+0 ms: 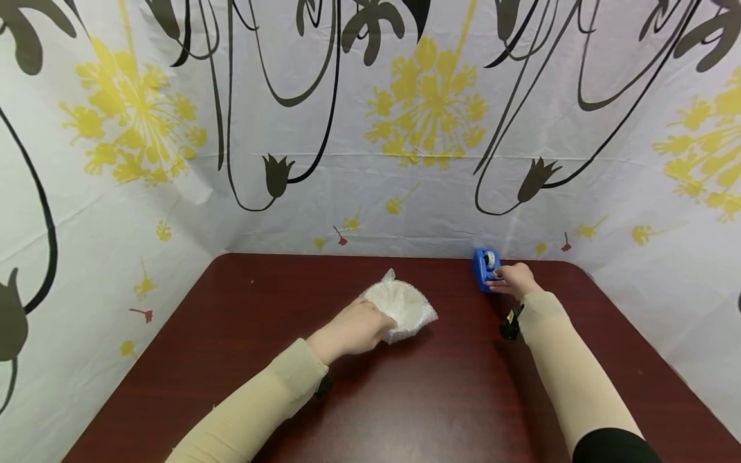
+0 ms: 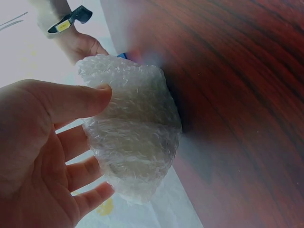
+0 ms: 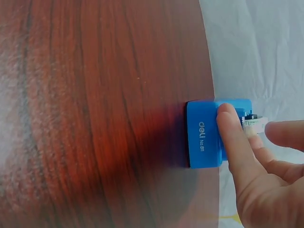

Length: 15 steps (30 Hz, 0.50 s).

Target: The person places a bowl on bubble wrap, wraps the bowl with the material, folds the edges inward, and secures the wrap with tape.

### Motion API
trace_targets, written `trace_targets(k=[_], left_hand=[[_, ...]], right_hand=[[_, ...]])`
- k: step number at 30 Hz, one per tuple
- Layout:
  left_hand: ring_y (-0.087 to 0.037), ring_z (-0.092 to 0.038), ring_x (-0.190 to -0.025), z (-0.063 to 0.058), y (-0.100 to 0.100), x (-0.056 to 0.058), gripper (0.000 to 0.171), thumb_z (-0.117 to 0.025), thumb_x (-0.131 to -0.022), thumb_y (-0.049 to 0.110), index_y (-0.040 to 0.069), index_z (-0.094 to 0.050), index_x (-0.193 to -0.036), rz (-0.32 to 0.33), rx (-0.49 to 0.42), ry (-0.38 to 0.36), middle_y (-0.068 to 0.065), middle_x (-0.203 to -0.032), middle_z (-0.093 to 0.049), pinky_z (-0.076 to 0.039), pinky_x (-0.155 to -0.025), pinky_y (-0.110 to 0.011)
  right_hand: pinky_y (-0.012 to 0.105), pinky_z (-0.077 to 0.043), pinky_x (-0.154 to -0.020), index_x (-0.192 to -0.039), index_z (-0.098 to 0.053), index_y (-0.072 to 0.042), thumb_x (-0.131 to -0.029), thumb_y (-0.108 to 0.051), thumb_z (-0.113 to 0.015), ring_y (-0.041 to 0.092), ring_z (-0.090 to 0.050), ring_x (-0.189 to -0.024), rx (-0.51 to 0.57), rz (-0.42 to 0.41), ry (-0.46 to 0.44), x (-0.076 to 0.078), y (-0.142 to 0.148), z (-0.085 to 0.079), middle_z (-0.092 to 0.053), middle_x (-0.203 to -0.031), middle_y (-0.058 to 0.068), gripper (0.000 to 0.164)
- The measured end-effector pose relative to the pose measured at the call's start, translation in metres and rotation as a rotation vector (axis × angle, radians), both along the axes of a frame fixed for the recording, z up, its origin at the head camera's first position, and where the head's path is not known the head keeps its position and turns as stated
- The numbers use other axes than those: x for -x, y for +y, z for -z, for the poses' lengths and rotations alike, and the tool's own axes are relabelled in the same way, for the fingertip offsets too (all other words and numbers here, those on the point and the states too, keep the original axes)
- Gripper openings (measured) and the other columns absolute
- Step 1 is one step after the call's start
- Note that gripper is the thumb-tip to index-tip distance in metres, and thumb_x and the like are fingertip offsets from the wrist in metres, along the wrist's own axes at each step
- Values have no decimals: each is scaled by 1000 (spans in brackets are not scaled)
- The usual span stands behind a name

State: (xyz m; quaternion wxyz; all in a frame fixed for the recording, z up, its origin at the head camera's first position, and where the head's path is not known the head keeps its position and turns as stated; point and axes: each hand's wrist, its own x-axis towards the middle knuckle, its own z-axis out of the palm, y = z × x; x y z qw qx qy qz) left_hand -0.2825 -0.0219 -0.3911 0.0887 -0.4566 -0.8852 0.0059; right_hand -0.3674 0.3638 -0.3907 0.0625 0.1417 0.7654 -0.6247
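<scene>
A rounded bundle of bubble wrap [image 1: 399, 305] is at the middle of the table; an opaque pale round shape shows through it in the head view. My left hand [image 1: 356, 328] holds its near left side, with the thumb on the wrap and the other fingers behind it in the left wrist view. At the far right, a blue tape dispenser [image 3: 202, 135] marked "deli" stands by the table's back edge. My right hand [image 1: 517, 280] grips it: one finger lies along the blue side, and the thumb is beside a white piece with green print [image 3: 256, 125].
The dark red wood table [image 1: 440, 399] has rounded far corners. A white cloth [image 1: 324, 218] with yellow and grey flower prints hangs behind and at both sides. A black wrist strap [image 1: 511, 323] is on the right wrist.
</scene>
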Motion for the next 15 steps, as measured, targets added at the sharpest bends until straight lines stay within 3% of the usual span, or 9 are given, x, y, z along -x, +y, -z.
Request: trace_targets(k=[7, 15], left_hand=[[-17, -62, -92, 0, 1, 1, 15, -62, -94, 18, 27, -71, -101, -2, 3, -17, 12, -89, -70, -42, -95, -39], [-16, -63, -97, 1, 0, 2, 18, -63, -94, 19, 28, -72, -107, -7, -2, -26, 13, -96, -70, -41, -99, -40]], right_hand=[[32, -52, -88, -147, 1, 16, -99, -5, -36, 11, -67, -78, 1, 2, -16, 1, 0, -1, -17, -150, 35, 64], [36, -54, -85, -144, -9, 19, -98, -4, -39, 15, -67, -71, 25, 33, -21, 3, -2, -3, -40, -124, 24, 60]])
